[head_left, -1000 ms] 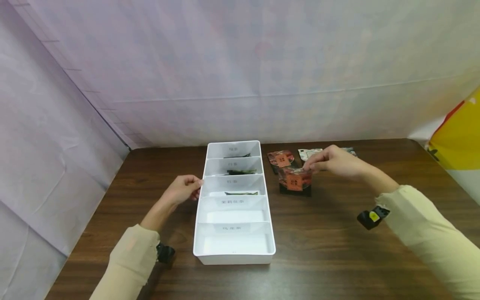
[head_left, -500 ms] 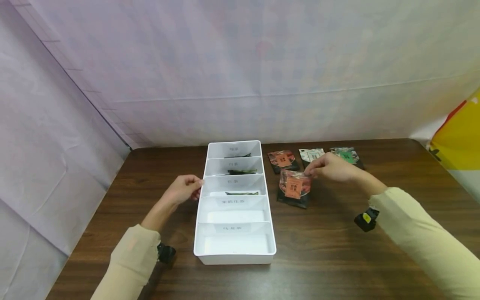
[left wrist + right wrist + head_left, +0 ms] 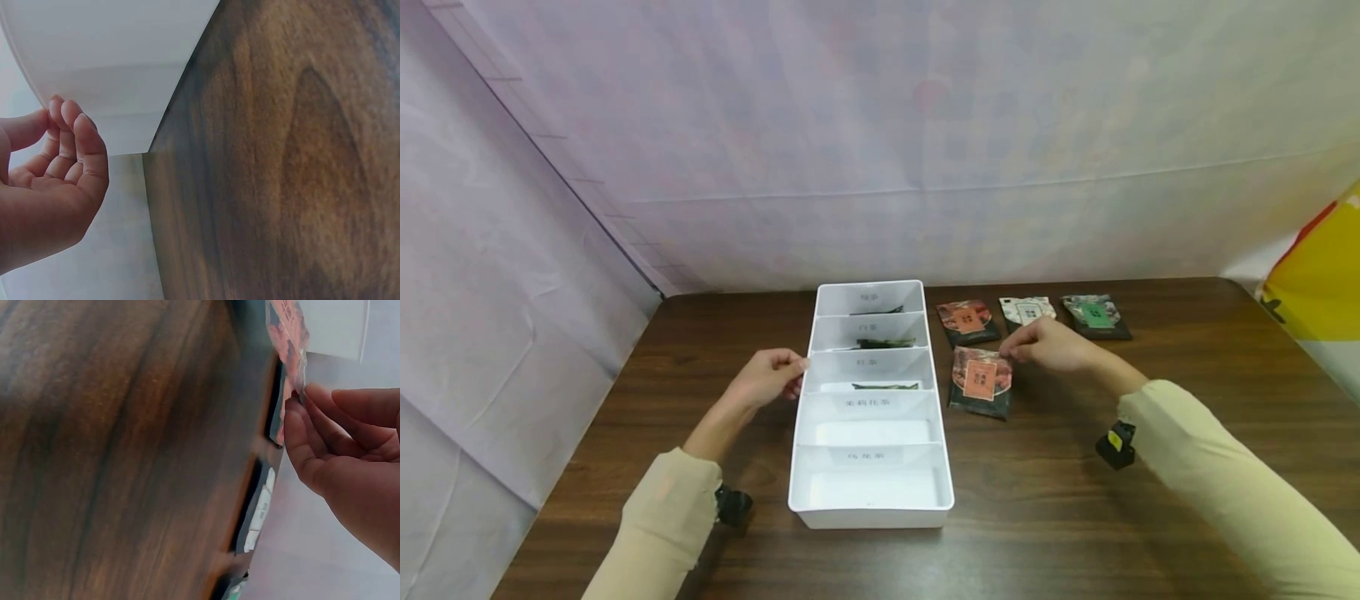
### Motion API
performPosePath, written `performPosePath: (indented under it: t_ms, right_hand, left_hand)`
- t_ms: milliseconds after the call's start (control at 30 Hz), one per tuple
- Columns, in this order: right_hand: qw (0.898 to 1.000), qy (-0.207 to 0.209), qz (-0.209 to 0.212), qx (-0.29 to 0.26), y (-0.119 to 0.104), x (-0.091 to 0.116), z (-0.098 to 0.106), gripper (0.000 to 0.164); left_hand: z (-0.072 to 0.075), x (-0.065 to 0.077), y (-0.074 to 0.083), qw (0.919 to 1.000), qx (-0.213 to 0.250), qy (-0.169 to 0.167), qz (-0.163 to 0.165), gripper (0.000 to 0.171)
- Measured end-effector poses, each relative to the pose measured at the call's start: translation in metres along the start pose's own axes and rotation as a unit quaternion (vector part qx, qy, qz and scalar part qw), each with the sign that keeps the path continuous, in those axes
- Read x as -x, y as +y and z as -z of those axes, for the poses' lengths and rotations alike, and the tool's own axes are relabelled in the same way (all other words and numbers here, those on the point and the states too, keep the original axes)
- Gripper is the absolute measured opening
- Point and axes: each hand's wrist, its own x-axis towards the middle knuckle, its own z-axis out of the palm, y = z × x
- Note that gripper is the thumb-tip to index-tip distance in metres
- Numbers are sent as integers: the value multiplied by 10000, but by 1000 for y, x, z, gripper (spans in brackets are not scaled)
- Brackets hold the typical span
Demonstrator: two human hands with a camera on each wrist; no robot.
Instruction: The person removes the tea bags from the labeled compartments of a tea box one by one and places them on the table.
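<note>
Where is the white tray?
In the head view, the white tray stands near centre, between the left hand holding its left rim and the orange-labelled packet in the right hand.

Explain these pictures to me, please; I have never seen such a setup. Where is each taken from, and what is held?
No machine here, only a person's left hand and right hand. The wide picture looks down from the head; the close ones look from each wrist. On the table stands a white tray with five compartments. To its right lie an orange-labelled packet, a white packet and a green-labelled packet. The left hand pinches the tray's rim, the right hand a second orange-labelled packet.
</note>
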Motion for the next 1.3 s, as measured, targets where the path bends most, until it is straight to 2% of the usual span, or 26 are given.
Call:
performPosePath:
  t_ms: [167,267,400,667,967,1133,1300]
  right_hand:
    - [9998,130,-93,112,0,3,-2,24]
    - [9995,161,-259,41,-1,7,-1,28]
    - [9996,138,-216,-154,-3,13,-1,31]
    - [9983,-200,129,-525,-11,24,-18,29]
    - [9956,-591,-152,-715,-21,27,-35,35]
    - [9961,-566,-90,-666,-19,26,-37,33]
    - [9977,-523,-141,-399,-15,25,-35,34]
  left_hand:
    - [-1,-2,-1,10000,6,2,16,18]
    - [0,-3,-2,10000,-24,8,8,18]
    - [1,-2,-3,10000,-49,17,16,18]
    - [1,-2,-2,10000,-44,-26,-51,18]
    - [1,-2,-2,9999,9,-67,-123,18]
    - [1,-2,-1,9999,1,-56,-99,18]
    - [1,-1,0,9999,-9,-67,-85,18]
